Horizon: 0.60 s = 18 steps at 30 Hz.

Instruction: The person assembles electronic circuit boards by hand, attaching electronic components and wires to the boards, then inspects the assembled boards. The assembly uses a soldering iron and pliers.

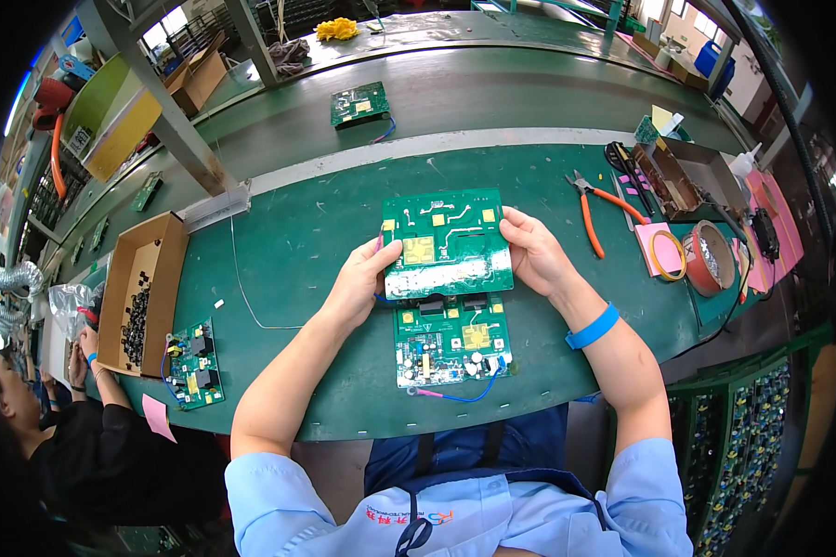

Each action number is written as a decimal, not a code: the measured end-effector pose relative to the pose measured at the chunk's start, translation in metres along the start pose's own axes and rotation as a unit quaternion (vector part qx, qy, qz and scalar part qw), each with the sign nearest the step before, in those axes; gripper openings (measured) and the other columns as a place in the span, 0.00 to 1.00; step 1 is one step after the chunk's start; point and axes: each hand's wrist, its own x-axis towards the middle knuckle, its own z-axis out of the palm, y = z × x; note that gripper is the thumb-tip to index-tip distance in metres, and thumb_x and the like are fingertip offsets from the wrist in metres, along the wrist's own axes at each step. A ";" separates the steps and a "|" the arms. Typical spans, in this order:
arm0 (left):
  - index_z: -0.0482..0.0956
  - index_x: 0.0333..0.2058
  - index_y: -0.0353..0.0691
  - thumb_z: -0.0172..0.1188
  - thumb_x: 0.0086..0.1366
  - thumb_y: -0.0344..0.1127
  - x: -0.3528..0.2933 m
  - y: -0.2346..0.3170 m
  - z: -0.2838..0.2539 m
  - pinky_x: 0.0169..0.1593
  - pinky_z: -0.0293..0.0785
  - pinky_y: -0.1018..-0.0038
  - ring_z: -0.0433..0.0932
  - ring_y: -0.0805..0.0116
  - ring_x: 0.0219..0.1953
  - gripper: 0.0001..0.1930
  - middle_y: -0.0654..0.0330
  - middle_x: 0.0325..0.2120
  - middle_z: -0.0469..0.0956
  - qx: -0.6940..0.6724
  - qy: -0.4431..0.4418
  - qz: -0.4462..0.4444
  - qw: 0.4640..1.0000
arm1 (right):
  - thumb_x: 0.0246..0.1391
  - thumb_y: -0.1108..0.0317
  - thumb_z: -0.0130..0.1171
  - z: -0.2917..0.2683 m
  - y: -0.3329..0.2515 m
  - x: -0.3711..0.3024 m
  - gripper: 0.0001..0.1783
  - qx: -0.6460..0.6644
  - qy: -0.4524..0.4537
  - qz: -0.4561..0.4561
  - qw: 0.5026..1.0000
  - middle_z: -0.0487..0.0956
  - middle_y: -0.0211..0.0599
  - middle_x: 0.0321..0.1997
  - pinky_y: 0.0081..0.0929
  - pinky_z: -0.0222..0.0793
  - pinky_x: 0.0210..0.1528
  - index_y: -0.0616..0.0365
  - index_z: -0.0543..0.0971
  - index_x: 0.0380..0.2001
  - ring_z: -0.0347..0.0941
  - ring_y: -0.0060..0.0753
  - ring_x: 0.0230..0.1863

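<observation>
Between my two hands is a green circuit board [469, 243], its soldered side with yellow patches facing me. My left hand [360, 278] pinches its left edge, thumb on the face. The right edge is gripped by my right hand [532, 249], and a blue band circles that wrist. Just below, partly covered by the held board, a second circuit board [437, 357] lies component side up on the green table, with a blue wire [474, 397] looping from its lower edge. Fingers behind the held board are hidden.
On the left stand a cardboard box [165, 269] of small black parts and another board [195, 362]; a co-worker [111, 446] sits beyond. At right lie orange-handled pliers [589, 218], scissors [627, 172] and a solder-wire reel [711, 260]. A board [359, 105] rests on the conveyor behind.
</observation>
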 end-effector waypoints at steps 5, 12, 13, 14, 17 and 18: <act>0.69 0.35 0.39 0.50 0.54 0.39 -0.004 0.011 -0.005 0.35 0.66 0.82 0.70 0.81 0.30 0.12 0.66 0.29 0.72 0.061 -0.029 -0.010 0.998 | 0.50 0.69 0.42 0.005 -0.003 -0.003 0.17 0.011 -0.014 -0.023 1.000 0.69 0.33 0.40 0.22 0.63 0.42 0.61 0.63 0.44 0.66 0.22 0.40; 0.70 0.33 0.34 0.48 0.55 0.31 -0.019 0.019 0.010 0.36 0.65 0.80 0.68 0.81 0.30 0.09 0.65 0.28 0.73 0.220 -0.017 0.151 0.964 | 0.51 0.61 0.42 -0.001 -0.003 -0.003 0.20 0.004 -0.041 -0.106 0.994 0.69 0.33 0.40 0.25 0.61 0.43 0.62 0.63 0.44 0.64 0.24 0.41; 0.71 0.32 0.34 0.48 0.54 0.29 -0.022 0.019 0.013 0.36 0.65 0.80 0.69 0.79 0.29 0.07 0.63 0.27 0.73 0.283 0.001 0.210 0.936 | 0.51 0.58 0.40 -0.001 -0.009 -0.003 0.21 -0.002 -0.012 -0.075 0.997 0.69 0.35 0.41 0.25 0.61 0.43 0.61 0.62 0.44 0.65 0.26 0.41; 0.71 0.31 0.35 0.48 0.54 0.27 -0.025 0.018 0.014 0.35 0.65 0.80 0.69 0.77 0.28 0.07 0.62 0.26 0.73 0.344 0.017 0.266 0.900 | 0.52 0.54 0.38 0.000 -0.013 -0.004 0.23 -0.008 0.019 -0.044 0.999 0.69 0.37 0.41 0.25 0.60 0.42 0.60 0.62 0.44 0.66 0.28 0.41; 0.73 0.29 0.39 0.51 0.41 0.24 -0.019 0.021 0.019 0.39 0.65 0.68 0.72 0.63 0.30 0.12 0.58 0.26 0.73 0.551 -0.010 0.532 0.642 | 0.51 0.54 0.40 0.001 -0.012 -0.003 0.24 0.014 -0.004 0.043 0.999 0.69 0.37 0.41 0.23 0.61 0.43 0.62 0.63 0.44 0.65 0.25 0.42; 0.73 0.29 0.41 0.52 0.39 0.25 -0.020 0.021 0.022 0.40 0.65 0.66 0.72 0.63 0.32 0.13 0.59 0.27 0.73 0.593 -0.025 0.554 0.584 | 0.50 0.56 0.42 0.000 -0.011 -0.002 0.23 0.018 -0.039 0.079 0.996 0.69 0.36 0.40 0.22 0.62 0.43 0.63 0.63 0.43 0.64 0.24 0.42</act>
